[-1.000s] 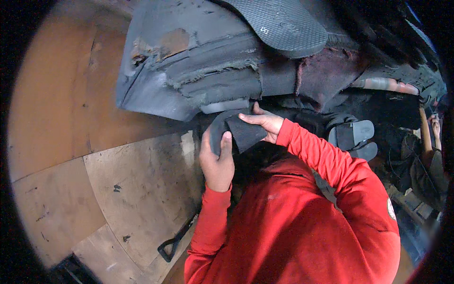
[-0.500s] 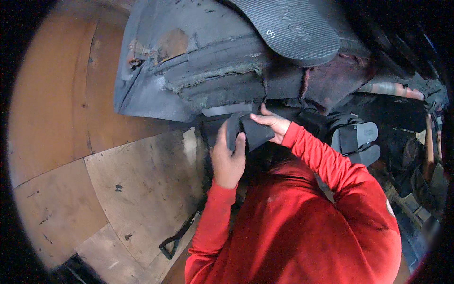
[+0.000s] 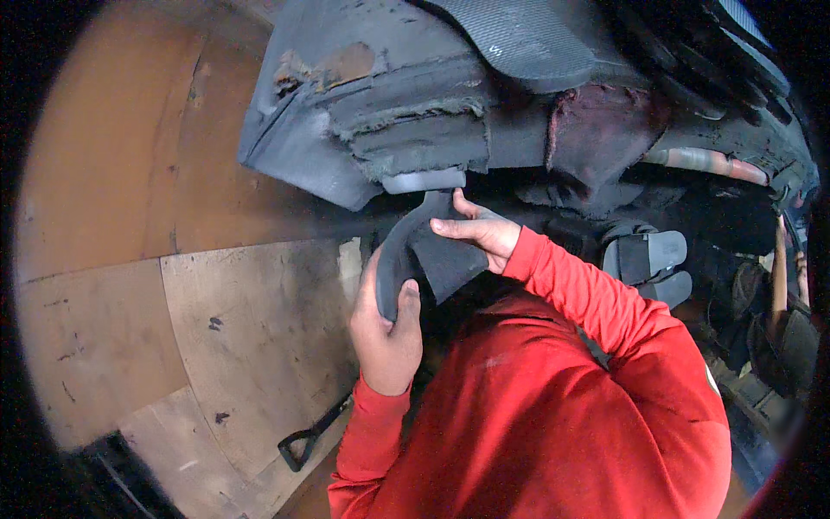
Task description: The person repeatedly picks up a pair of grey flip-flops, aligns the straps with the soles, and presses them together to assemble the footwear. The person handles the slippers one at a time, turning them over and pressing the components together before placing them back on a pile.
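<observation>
Both hands hold a dark grey slide sandal [image 3: 451, 258] with a broad strap, its curved sole edge facing left. My left hand [image 3: 386, 339] is closed round the lower end of the sole, thumb on the inner side. My right hand [image 3: 481, 235] grips the sandal near its upper end, thumb across the top and fingers behind. That upper end meets, or lies just below, a pale grey rounded bar [image 3: 424, 180] on the worn, dusty bench edge; whether they touch I cannot tell. My right fingertips are close to the bar.
A textured dark sole [image 3: 532, 43] lies on the dusty grey bench [image 3: 303, 138], with more soles stacked far right. A pair of grey slides [image 3: 664, 255] sits to the right, near a wooden handle [image 3: 780, 268]. A black loop handle [image 3: 298, 448] lies on the wooden boards at left.
My left hand has moved down and left, and the sandal has turned, showing more of its curved sole. My right hand has shifted slightly left. The view has shifted too.
</observation>
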`<state>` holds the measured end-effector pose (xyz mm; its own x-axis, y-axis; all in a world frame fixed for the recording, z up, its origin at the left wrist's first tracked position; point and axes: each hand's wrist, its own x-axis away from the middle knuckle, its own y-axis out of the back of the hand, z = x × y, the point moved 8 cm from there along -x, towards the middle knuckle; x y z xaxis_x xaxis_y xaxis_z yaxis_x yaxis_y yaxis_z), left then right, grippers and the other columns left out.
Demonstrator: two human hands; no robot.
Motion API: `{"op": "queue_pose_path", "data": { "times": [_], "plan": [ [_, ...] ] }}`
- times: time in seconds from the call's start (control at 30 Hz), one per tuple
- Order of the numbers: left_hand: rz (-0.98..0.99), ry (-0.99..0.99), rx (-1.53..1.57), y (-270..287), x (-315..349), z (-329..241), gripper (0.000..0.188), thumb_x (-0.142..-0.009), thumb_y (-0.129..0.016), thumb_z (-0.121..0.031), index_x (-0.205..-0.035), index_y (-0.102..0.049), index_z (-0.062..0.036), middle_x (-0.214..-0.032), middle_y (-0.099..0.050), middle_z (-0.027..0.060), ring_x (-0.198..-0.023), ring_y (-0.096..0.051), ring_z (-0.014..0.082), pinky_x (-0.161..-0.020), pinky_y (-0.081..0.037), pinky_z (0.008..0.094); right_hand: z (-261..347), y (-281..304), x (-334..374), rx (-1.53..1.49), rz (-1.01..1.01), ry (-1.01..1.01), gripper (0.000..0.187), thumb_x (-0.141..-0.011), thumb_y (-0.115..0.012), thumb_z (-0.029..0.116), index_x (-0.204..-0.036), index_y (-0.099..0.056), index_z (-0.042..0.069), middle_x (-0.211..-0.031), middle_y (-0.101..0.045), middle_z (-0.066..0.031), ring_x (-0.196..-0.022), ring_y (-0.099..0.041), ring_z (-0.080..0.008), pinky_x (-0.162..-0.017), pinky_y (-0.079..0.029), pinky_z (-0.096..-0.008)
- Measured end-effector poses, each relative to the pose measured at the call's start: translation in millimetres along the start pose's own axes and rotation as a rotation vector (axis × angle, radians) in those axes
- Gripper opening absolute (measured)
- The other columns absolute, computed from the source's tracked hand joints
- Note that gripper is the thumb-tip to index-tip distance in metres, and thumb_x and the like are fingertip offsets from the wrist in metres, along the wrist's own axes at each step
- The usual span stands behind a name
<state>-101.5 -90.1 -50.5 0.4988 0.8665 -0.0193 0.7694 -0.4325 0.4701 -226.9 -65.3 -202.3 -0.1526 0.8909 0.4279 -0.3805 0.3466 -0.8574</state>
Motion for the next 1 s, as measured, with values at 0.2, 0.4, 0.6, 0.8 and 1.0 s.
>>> {"op": "queue_pose_path", "data": {
  "times": [0.2,0.4,0.6,0.8,1.0],
  "plan": [
    [-0.04,0.056,-0.048,17,70,25,0.046,-0.093,-0.06,-0.004,-0.137,-0.048,0.0055,-0.126,-0.061,0.0205,-0.116,-0.06,0.0239,-0.097,-0.047,0.0347,-19,3,22,0.304,-0.108,-0.048,0.118,-0.082,-0.078,0.002,-0.156,0.01,0.029,-0.121,-0.059,-0.0104,-0.093,-0.067,-0.0176,-0.075,-0.057,-0.029],
    [-0.122,0.161,0.15,11,113,74,0.058,-0.092,-0.068,-0.017,-0.14,-0.043,0.0069,-0.138,-0.053,0.0242,-0.132,-0.048,0.0266,-0.112,-0.033,0.0415,-24,-9,22,0.691,0.022,0.348,0.126,-0.076,-0.08,-0.003,-0.157,0.008,0.037,-0.111,-0.054,-0.0037,-0.08,-0.063,-0.0108,-0.056,-0.049,-0.0206],
    [-0.024,-0.142,-0.056,-3,23,54,0.058,-0.095,-0.065,-0.029,-0.139,-0.046,0.0043,-0.139,-0.054,0.0196,-0.128,-0.052,0.0374,-0.113,-0.032,0.0471,-23,19,-29,0.073,-0.01,0.115,0.101,-0.086,-0.073,0.002,-0.155,-0.003,0.022,-0.116,-0.059,-0.0117,-0.087,-0.067,-0.0194,-0.067,-0.057,-0.0249],
    [0.062,-0.106,-0.118,-37,-37,57,0.05,-0.095,-0.066,-0.025,-0.133,-0.052,0.0037,-0.126,-0.062,0.0226,-0.116,-0.062,0.0355,-0.1,-0.046,0.0426,-16,66,-55,-0.061,-0.021,0.13,0.068,-0.092,-0.07,0.016,-0.145,-0.028,0.011,-0.125,-0.059,-0.0125,-0.107,-0.065,-0.025,-0.089,-0.057,-0.04],
    [0.171,0.067,-0.008,-94,-66,80,0.038,-0.096,-0.063,-0.021,-0.125,-0.057,0.0042,-0.114,-0.067,0.0215,-0.105,-0.066,0.0301,-0.092,-0.049,0.038,0,119,-20,-0.073,-0.225,0.004,0.077,-0.095,-0.067,0.023,-0.15,-0.016,0.006,-0.129,-0.06,-0.0132,-0.113,-0.064,-0.0242,-0.093,-0.056,-0.0445]
  ]
}}
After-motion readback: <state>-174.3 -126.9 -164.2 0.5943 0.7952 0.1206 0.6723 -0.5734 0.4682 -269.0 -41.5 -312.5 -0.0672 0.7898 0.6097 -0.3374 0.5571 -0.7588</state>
